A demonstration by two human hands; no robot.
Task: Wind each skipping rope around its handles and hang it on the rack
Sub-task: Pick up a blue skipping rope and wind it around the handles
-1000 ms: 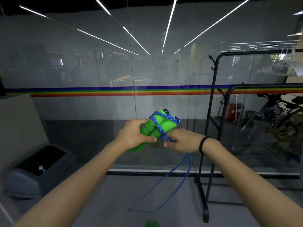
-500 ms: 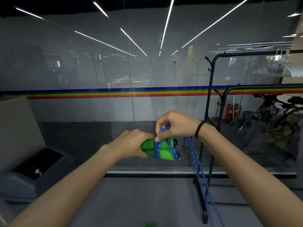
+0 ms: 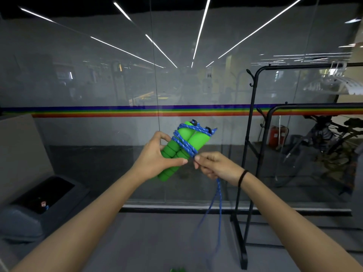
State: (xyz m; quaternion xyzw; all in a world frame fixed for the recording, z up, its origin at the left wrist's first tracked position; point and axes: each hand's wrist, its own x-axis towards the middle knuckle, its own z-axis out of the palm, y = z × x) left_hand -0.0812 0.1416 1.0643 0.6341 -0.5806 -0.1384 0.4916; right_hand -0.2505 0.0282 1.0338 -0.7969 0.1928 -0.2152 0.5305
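Observation:
Two green foam handles (image 3: 181, 148) lie side by side, tilted up to the right, in front of me. My left hand (image 3: 157, 154) grips them around the middle. Several turns of blue rope (image 3: 184, 143) cross the handles. My right hand (image 3: 213, 165) pinches the rope just below and right of the handles. The loose doubled rope (image 3: 218, 205) hangs from that hand toward the floor. The black rack (image 3: 249, 146) stands to the right, with two horizontal bars and small hooks on its posts.
A glass wall with a rainbow stripe (image 3: 117, 111) runs straight ahead. A dark grey bin (image 3: 37, 205) sits at the lower left. A bit of green (image 3: 177, 269) shows on the floor at the bottom edge. White hangers (image 3: 334, 83) hang on the rack's top bar.
My right hand has come down from above the handles to below and right of them, pulling another turn of rope across. The handles have tilted back upward.

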